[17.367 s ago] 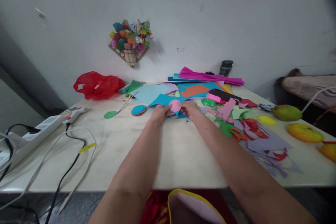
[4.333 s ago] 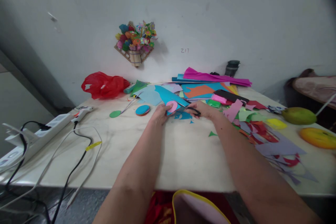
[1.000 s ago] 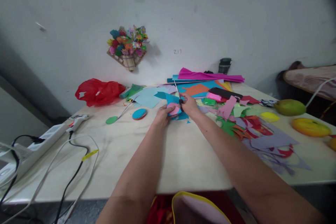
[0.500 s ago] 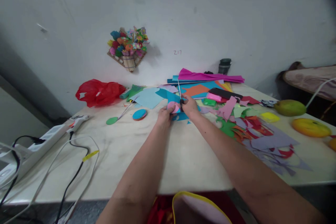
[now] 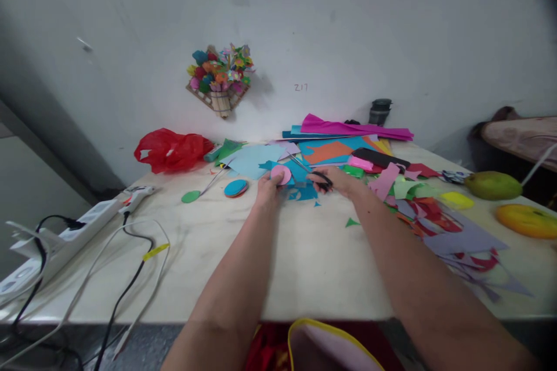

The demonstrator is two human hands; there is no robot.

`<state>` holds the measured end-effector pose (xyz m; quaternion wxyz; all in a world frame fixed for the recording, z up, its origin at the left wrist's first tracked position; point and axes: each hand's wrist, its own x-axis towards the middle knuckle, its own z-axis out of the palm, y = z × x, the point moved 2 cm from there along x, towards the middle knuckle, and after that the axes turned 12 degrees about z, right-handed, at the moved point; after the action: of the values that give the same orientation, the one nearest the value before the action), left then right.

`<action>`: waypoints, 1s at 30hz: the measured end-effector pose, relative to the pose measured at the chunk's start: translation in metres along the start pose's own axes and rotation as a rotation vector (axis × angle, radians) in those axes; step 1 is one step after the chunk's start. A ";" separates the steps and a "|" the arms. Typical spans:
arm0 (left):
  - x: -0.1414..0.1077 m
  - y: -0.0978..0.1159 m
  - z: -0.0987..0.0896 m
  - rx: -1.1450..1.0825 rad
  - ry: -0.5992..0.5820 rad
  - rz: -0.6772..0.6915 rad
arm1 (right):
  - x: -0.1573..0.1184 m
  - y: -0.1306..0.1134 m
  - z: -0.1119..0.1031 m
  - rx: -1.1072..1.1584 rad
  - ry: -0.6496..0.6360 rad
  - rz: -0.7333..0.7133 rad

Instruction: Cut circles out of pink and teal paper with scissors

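My left hand (image 5: 270,187) is closed on a pink paper circle (image 5: 281,174) laid against a piece of blue paper (image 5: 267,166). Closed around the black handles of a pair of scissors (image 5: 322,181) is my right hand (image 5: 331,178); the blades point up and left, beside the blue paper. Blue paper scraps (image 5: 303,193) lie on the table just below the hands. To the left sits a small stack of paper circles (image 5: 235,188) with a blue one on top, and farther left a green circle (image 5: 190,196).
A red plastic bag (image 5: 174,151) lies at the back left, a power strip (image 5: 56,249) with cables at the left edge. Coloured paper scraps (image 5: 461,237) spread on the right, near a phone (image 5: 379,158) and mango-like fruits (image 5: 494,185). Rolled magenta paper (image 5: 357,127) lies by the wall.
My right hand has drawn the scissors right, away from the pink circle, and the blades have swung from upright to slanting left. The camera view has shifted slightly left.
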<state>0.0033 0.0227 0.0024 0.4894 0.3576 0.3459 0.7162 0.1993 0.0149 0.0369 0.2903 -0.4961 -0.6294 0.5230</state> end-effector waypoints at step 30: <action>0.004 -0.003 -0.005 -0.069 0.040 -0.030 | -0.020 -0.007 -0.007 -0.091 -0.275 0.131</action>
<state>-0.0003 0.0268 -0.0016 0.5050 0.3207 0.3360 0.7275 0.2104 -0.0009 0.0489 0.1440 -0.4724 -0.6527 0.5745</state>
